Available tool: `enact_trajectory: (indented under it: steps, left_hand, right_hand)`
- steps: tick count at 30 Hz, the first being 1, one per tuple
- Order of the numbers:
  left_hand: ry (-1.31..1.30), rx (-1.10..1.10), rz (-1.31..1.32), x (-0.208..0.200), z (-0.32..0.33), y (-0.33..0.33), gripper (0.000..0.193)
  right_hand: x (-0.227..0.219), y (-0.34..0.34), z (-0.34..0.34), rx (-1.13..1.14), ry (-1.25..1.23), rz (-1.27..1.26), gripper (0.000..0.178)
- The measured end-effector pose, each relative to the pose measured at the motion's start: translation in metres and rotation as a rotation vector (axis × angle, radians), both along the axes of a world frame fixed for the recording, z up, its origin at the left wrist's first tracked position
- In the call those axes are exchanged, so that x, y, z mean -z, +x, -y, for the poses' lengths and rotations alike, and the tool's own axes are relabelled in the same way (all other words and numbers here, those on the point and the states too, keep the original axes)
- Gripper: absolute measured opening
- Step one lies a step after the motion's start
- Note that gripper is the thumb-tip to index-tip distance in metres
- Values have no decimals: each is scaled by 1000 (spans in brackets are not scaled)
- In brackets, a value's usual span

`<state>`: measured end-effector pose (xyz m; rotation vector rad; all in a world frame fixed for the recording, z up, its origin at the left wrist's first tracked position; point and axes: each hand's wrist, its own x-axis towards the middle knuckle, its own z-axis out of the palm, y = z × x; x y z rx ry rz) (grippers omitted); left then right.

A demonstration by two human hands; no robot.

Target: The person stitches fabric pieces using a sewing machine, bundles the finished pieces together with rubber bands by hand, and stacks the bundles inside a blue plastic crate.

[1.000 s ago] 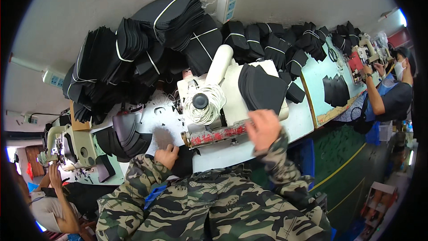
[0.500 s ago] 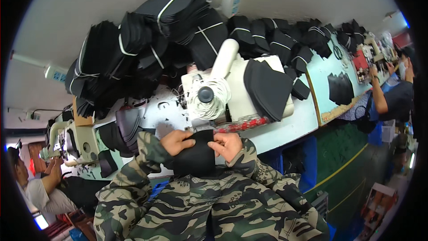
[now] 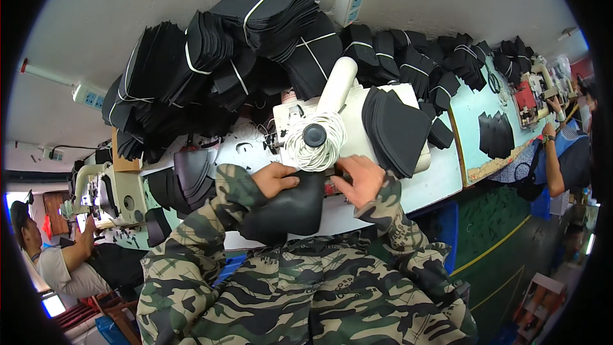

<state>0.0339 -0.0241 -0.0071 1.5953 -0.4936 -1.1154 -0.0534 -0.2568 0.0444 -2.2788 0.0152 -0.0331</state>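
Observation:
A black, curved panel with a smooth sheen lies at the front edge of the white table, close to my body. My left hand grips its upper left edge, thumb on top and fingers tucked below. Off the panel, to its right, my right hand reaches to the front of a white sewing machine, thumb spread from the fingers. A coil of white cord and a dark round knob sit over the machine's work area, partly hiding what lies beneath. Black cut pieces lie stacked on the machine's bed.
Tied bundles of black pieces are heaped along the wall. More dark panels lie on the table at left, near another sewing machine. A blue bin stands under the table at right. Other people work at both sides.
My right hand has let go of the black panel and moved right and up to the machine. The panel now shows a shinier face, still in my left hand, which has moved slightly up and right.

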Motion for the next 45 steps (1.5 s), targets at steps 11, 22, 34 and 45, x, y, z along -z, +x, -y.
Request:
enact_trajectory:
  steps: [11,22,34,45]
  left_hand:
    - [214,-149,-64,-43,36,-3,30]
    - [901,355,894,11,-61,-35,28]
    - [555,365,732,64,-107,-72,30]
    - [54,150,-80,-54,-34,-26,22]
  right_hand:
    - [2,-11,5,-56,-179,-288,25]
    - [-74,-29,62,432,-186,490,18]
    - [11,-50,-21,-205,203,-240,26]
    - [25,-31,-45,14,608,-525,21]
